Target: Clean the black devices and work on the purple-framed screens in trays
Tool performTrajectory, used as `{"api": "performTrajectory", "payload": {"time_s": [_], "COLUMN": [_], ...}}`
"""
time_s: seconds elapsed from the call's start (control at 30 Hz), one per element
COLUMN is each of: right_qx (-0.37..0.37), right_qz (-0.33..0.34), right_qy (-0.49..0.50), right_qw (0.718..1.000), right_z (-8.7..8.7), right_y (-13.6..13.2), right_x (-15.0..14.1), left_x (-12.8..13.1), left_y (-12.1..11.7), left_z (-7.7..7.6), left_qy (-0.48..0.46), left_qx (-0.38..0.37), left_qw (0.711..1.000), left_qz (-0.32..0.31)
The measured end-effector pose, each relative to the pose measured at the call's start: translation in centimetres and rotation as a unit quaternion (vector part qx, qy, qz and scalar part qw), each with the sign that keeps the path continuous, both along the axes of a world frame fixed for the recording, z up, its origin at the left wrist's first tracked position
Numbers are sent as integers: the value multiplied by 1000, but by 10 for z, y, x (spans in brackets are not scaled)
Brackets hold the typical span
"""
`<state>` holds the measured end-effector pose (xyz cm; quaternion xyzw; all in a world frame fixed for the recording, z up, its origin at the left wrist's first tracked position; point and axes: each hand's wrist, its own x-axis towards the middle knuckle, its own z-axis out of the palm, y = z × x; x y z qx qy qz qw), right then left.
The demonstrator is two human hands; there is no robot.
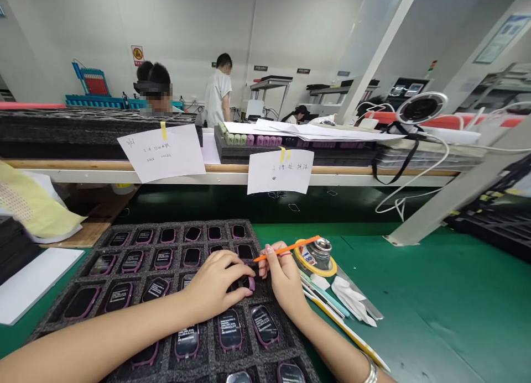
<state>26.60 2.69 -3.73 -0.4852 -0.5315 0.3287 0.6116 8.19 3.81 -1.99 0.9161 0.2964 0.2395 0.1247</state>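
My left hand reaches across the dark foam tray, thumb and fingers closed on a purple-rimmed smartwatch at its right side. Most of that watch is hidden under the fingers. Pinched in my right hand is a thin orange stick, its pointed end toward the left, just above the held watch. Around both hands, rows of similar watch bodies lie in the tray's compartments; several screens show white text, like the watch below my left hand, while others are dark.
Right of the tray, a metal-topped bottle stands in a yellow-rimmed tape roll. Beside it lie crumpled white wipes, a steel ruler and several thin sticks. A shelf with paper notes spans the back; other people are beyond it.
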Motion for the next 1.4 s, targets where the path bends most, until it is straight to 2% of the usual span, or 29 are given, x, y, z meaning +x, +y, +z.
{"api": "performTrajectory", "payload": {"time_s": [0.13,0.27,0.53,0.8,1.07,1.23,1.4], "right_qx": [-17,-22,-29,-30,-21,-49,-82], "right_qz": [16,24,38,20,16,98,150], "right_qy": [-3,-23,-50,-75,-72,-65,-47], "right_qw": [1000,999,998,996,997,992,984], "right_z": [-5,-7,-5,-7,3,10,4], "right_y": [-3,-1,-2,-1,-8,-9,-2], "right_x": [-2,-2,-2,-2,-2,-21,-36], "left_x": [2,4,4,-2,-37,-52,-52], "left_y": [4,6,3,7,-4,-13,-10], "left_z": [-6,-5,-3,6,12,-1,-6], "left_qy": [-20,-33,-40,45,74,39,22], "left_qx": [-11,-25,-57,15,55,57,62], "left_qw": [1000,999,997,998,996,997,998], "left_qz": [-19,-22,31,33,12,16,5]}}
